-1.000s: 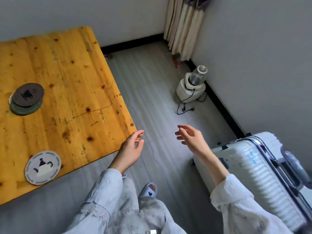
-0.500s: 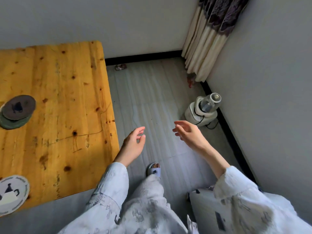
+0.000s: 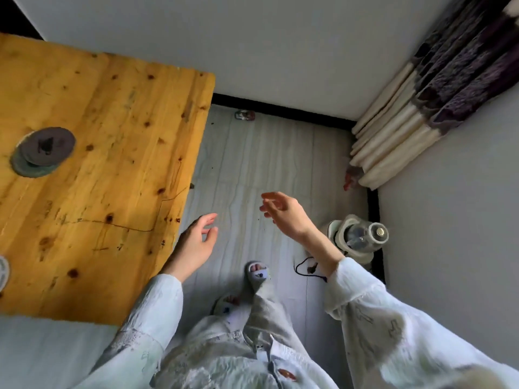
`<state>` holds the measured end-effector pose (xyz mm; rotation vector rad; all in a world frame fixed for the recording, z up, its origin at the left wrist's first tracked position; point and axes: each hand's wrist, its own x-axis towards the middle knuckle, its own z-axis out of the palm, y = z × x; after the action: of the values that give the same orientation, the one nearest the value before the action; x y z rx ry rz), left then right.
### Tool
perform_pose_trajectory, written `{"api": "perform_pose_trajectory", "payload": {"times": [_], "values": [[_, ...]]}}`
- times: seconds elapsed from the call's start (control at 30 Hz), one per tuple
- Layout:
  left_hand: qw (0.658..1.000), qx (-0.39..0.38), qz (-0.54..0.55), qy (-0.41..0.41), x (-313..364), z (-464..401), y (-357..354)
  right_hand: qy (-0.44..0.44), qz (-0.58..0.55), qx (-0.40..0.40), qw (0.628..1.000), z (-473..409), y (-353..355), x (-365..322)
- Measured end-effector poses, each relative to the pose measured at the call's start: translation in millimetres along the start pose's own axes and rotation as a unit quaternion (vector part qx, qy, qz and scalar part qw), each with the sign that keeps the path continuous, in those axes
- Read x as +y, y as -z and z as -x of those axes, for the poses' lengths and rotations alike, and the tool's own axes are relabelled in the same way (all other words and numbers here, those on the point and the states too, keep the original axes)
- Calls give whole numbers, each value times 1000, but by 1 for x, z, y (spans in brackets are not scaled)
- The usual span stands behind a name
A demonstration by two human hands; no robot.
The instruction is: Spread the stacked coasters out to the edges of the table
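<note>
Head view, looking down past the table's right side to the floor. Wooden table (image 3: 106,169) fills the left half; knotty yellow boards, one long crack running toward its right edge.

Stack of coasters (image 3: 43,151) lies on the table, toward the left of frame, well in from the right edge. Top one dark grey-brown with a small dark motif; a greenish one pokes out beneath it, offset down-left. How many lie in the stack, cannot tell. A single pale coaster (image 3: 2,272) sits at the frame's left border, mostly cut off, near the table's near edge.

Left hand (image 3: 193,245) hangs just off the table's right edge, over the floor, fingers loosely spread, nothing in it. Right hand (image 3: 286,214) is raised further right, palm turned inward, fingers slack and apart, also empty. Both well apart from the stack.

Pale long sleeves, pale trousers, slippers (image 3: 257,275) on grey plank floor. Small white appliance (image 3: 356,238) with a clear top against the right wall, black cord trailing. Curtain (image 3: 415,113) in the corner.
</note>
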<state>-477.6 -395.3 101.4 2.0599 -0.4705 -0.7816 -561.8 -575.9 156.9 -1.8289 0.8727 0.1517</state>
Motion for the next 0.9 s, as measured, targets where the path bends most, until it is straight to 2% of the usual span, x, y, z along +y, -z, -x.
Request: {"api": "perform_pose_trajectory", "payload": {"times": [0.27, 0.47, 0.77, 0.9], "values": [[977, 179, 80, 83, 21, -26, 4, 77, 61, -135, 986, -90, 12, -57], [945, 276, 108, 143, 10, -32, 41, 127, 126, -237, 955, -142, -36, -108], [917, 317, 33, 240, -67, -71, 122, 211, 236, -327, 890, -219, -168, -182], [894, 299, -4, 334, -113, -104, 163, 256, 327, -329, 848, -254, -230, -209]]}}
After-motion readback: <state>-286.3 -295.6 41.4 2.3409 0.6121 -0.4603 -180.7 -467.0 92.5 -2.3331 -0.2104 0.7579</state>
